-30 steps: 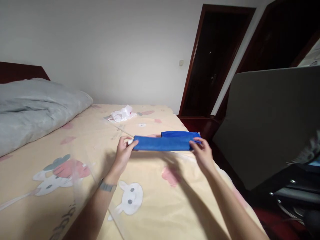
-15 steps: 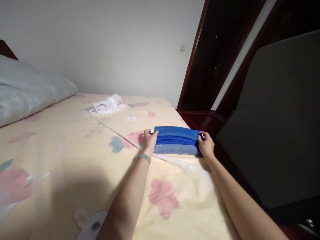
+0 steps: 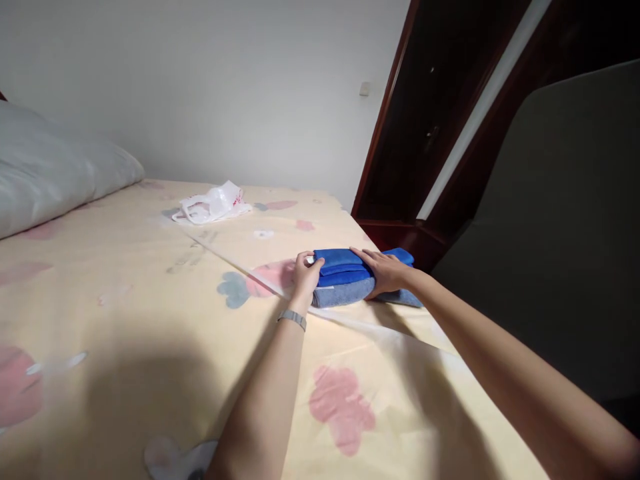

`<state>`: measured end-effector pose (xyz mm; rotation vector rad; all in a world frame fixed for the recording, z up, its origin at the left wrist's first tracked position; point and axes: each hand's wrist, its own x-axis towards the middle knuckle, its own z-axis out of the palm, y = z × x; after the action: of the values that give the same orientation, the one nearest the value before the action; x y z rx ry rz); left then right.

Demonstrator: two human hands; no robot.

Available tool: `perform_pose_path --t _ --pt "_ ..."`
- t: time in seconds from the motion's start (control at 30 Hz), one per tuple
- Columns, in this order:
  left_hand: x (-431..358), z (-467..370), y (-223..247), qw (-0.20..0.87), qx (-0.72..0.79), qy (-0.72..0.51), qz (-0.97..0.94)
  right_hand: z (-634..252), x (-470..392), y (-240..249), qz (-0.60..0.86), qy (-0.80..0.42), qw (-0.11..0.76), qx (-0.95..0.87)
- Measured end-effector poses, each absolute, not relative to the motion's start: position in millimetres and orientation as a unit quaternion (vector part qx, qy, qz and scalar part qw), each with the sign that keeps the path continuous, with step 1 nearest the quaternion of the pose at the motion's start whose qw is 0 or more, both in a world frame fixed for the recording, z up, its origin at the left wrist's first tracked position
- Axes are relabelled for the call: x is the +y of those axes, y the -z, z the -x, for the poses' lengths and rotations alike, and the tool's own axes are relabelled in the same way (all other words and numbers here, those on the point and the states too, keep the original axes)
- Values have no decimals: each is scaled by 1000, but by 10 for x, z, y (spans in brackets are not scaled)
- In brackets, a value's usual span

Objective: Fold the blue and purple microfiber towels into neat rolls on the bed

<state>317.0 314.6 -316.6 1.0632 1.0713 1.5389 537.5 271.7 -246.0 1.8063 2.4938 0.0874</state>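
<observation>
A folded cloth (image 3: 343,275), bright blue in its upper layers and grey-blue below, lies near the bed's right edge. At its left end, my left hand (image 3: 306,275) pinches the upper blue layers, with a small white bit showing by the fingers. Across the cloth right of its middle reaches my right hand (image 3: 383,272), its fingers on top and its thumb side against the front, gripping the stack. Beyond that hand, the right part of the cloth sticks out towards the edge, slightly bent. The hand hides the middle of this bend.
A patterned cream sheet (image 3: 260,373) covers the bed, with a raised crease running diagonally. A crumpled white plastic bag (image 3: 215,203) lies farther back. The grey pillow (image 3: 60,167) is at the left. Past the bed's right edge are a dark door (image 3: 425,113) and a large dark panel (image 3: 560,233).
My right hand has let go of the cloth's right end and moved left onto its middle. The right part now angles back. My left hand keeps its hold at the left end.
</observation>
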Motion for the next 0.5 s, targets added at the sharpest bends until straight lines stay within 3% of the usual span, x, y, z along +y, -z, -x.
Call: perform_pose_path --t 0.2,0.5 --pt "3283 -3152 3220 504 411 -636 -414 -5296 3197 2344 -606 21 91 790" --pt "3214 -3091 3189 585 370 -649 -316 -5336 3260 2375 -610 37 20 791"
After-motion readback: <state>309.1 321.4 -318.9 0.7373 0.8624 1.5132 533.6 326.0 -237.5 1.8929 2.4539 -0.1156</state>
